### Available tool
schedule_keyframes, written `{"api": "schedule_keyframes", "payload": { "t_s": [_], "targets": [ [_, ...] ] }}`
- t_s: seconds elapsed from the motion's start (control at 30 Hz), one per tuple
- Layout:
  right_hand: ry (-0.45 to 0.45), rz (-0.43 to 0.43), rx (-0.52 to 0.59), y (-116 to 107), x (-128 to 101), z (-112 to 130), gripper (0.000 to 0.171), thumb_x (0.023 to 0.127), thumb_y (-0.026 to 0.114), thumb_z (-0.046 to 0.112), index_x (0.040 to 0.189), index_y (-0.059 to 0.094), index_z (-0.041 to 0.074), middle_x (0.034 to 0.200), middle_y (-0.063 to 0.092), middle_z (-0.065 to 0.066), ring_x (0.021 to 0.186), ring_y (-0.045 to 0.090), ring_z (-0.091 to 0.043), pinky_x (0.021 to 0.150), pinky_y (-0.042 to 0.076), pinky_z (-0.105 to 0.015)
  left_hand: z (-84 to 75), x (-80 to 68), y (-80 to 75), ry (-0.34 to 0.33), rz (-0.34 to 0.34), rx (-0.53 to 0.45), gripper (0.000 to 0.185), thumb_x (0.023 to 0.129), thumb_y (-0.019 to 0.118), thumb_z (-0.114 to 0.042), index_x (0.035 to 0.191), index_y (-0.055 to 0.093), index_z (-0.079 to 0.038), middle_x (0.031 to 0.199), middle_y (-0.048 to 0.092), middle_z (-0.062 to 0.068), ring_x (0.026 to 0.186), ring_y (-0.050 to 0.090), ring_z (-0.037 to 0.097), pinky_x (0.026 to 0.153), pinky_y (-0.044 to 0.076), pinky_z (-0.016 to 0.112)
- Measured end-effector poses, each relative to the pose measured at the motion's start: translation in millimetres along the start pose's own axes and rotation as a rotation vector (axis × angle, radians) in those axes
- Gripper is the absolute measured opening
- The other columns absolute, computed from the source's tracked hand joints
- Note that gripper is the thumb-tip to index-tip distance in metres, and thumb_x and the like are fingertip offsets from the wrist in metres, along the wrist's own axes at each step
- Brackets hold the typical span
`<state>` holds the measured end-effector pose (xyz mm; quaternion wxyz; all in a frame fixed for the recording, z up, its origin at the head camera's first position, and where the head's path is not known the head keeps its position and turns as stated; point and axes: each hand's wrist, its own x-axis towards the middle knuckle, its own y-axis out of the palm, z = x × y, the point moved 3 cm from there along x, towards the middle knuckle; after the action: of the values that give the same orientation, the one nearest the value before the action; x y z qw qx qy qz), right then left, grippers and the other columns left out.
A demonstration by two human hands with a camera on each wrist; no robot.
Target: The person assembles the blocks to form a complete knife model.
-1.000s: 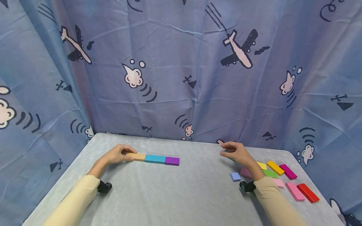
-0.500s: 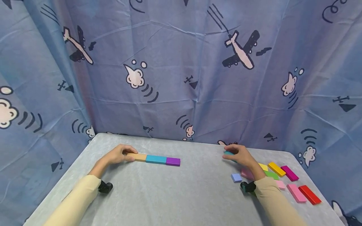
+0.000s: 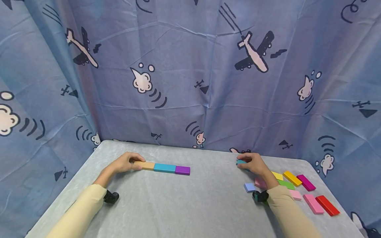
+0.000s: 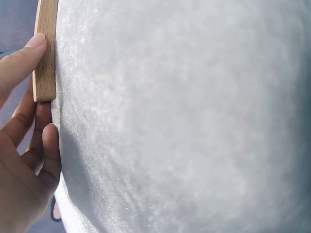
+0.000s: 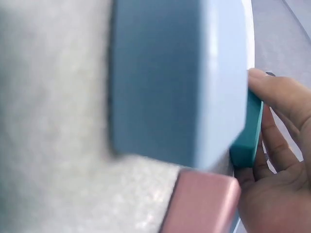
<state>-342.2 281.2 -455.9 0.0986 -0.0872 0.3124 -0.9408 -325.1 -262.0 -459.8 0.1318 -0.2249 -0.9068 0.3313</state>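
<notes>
Right hand (image 3: 254, 164) first: my fingers are curled round a teal block (image 3: 240, 162), pinching it near the far right part of the tabletop (image 3: 190, 205). In the right wrist view that teal block (image 5: 247, 132) sits against my fingertips (image 5: 272, 94), its thin edge toward the camera; I can't tell whether it is lifted or resting on the surface.

Landmark is the row of three blocks lying flat, end to end: wooden block (image 3: 144, 165), blue block (image 3: 164, 168), purple block (image 3: 182, 170). Its long axis runs left to right across the tabletop. The teal block is well to the right of the row's purple end, with bare tabletop between them, and my right hand is clearly the nearer one to that open end.

Left hand (image 3: 125, 162) is at the row's other end, fingers fairly straight, touching the wooden block. The left wrist view shows a fingertip (image 4: 35, 42) lying on that wooden block (image 4: 45, 51) and another finger against its end, bracing rather than gripping.

Further right of the row, past my right hand, lies the loose supply: a pale blue block (image 3: 249, 187) and a pink block (image 3: 260, 182) just beside my wrist, then yellow (image 3: 277, 175), green (image 3: 286, 184), orange (image 3: 292, 178), magenta (image 3: 306, 182), a light pink one (image 3: 312, 203) and a red one (image 3: 327, 205). Nothing stands between the teal block and the purple end.
</notes>
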Motion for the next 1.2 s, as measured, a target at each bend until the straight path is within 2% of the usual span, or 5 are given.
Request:
{"api": "schedule_keyframes", "payload": {
  "t_s": [0.33, 0.77, 1.0, 1.2],
  "targets": [
    [-0.005, 0.012, 0.014, -1, -1, 0, 0.04, 0.076, 0.078, 0.012, 0.111, 0.065, -0.004, 0.106, 0.064, -0.017, 0.095, 0.06, -0.031, 0.07, 0.049, -0.027, -1.5, -0.5, -0.2, -0.005, 0.004, 0.006, 0.028, 0.079, 0.075, -0.01, 0.106, 0.069, -0.004, 0.098, 0.066, 0.005, 0.087, 0.057, 0.023, 0.077, 0.045, 0.034],
    [-0.047, 0.034, 0.067, 3, -1, 13, 0.043, 0.076, 0.078, 0.018, 0.113, 0.065, -0.002, 0.111, 0.062, -0.016, 0.101, 0.059, -0.035, 0.073, 0.05, -0.029, -0.3, -0.4, -0.7, -0.023, 0.003, -0.003, 0.028, 0.079, 0.075, -0.01, 0.106, 0.069, -0.005, 0.098, 0.066, 0.004, 0.087, 0.057, 0.022, 0.075, 0.045, 0.033],
    [-0.131, 0.05, 0.108, 6, -3, 22, 0.041, 0.078, 0.077, 0.015, 0.11, 0.065, -0.006, 0.111, 0.062, -0.018, 0.101, 0.058, -0.038, 0.074, 0.051, -0.03, -0.2, 0.1, -0.3, -0.018, -0.003, 0.006, 0.027, 0.079, 0.075, -0.011, 0.105, 0.069, -0.006, 0.098, 0.066, 0.004, 0.087, 0.056, 0.023, 0.076, 0.044, 0.035],
    [-0.175, 0.072, 0.158, 11, -6, 28, 0.034, 0.078, 0.076, 0.011, 0.109, 0.067, -0.002, 0.113, 0.062, -0.017, 0.103, 0.057, -0.04, 0.075, 0.05, -0.031, -0.3, 0.3, -0.4, -0.002, -0.002, 0.013, 0.027, 0.079, 0.075, -0.011, 0.105, 0.069, -0.006, 0.098, 0.066, 0.004, 0.087, 0.056, 0.022, 0.075, 0.044, 0.033]
  ]
}}
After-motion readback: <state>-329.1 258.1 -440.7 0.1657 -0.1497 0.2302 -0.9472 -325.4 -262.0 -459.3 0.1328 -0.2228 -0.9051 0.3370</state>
